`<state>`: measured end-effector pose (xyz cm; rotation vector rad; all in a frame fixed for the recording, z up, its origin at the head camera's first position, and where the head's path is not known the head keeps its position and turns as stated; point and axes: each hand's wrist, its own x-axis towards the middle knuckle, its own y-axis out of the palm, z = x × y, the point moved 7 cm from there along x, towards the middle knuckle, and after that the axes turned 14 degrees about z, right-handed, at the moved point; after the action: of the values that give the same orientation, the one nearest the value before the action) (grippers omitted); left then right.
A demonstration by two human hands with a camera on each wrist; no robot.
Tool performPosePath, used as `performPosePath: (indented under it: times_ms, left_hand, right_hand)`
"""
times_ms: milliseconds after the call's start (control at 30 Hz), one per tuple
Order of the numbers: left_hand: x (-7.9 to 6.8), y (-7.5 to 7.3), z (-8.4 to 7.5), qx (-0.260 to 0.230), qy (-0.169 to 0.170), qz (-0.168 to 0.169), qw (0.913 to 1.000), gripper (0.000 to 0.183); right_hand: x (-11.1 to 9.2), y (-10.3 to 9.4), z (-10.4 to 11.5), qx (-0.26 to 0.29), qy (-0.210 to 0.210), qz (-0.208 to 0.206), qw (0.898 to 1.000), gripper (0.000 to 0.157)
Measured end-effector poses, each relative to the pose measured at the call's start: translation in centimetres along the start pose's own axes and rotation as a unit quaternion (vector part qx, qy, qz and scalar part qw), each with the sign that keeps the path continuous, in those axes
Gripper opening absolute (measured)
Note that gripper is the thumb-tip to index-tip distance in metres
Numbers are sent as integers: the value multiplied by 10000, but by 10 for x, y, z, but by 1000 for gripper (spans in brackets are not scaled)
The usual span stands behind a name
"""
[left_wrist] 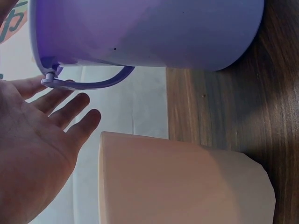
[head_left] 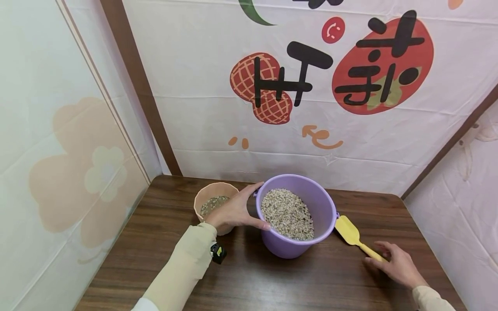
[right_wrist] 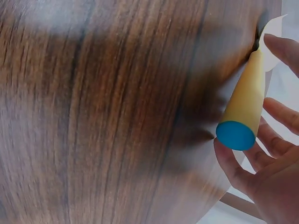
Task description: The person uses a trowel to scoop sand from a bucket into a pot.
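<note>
yellow in blade and handle alike — a scoop (head_left: 352, 236) lying on the brown table (head_left: 311, 285), to the right of the purple bucket (head_left: 285, 249). long axis on a slant in the head view, with the blade aimed up and left at the bucket's side and the handle running down and right to the right hand (head_left: 400, 264). blade tip just beside the bucket; touching or not, cannot tell. around the handle's end, right fingers apart and loosely bent, with the thumb on one side; actual contact hard to judge. at the bucket's left rim, the left hand (head_left: 237, 210), with thumb against the near side and fingers spread, unclenched, toward the far side; just beneath the wrist, the peach pot (head_left: 212, 190).

only from the head: pale speckled grains (head_left: 285, 214) deep in the bucket, with more grains low in the pot. only at the right wrist: a blue end face (right_wrist: 236, 136) on the handle. clearest at the left wrist — a curved purple bail (left_wrist: 93, 85) against the bucket's side.
</note>
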<state>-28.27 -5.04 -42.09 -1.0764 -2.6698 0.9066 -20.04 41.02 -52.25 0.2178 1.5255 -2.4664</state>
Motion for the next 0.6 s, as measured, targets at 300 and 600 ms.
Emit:
performPosePath:
  times_ms: [300,600]
  left_hand:
    - [-1,1,0,20,-34,-32,10000,127]
    - [-1,1,-2,-32,70,-1,10000,127]
  right_hand:
    - [2,5,-5,-50,90,10,9999,70]
    - [4,8,-5,-21,113,-36,9999,60]
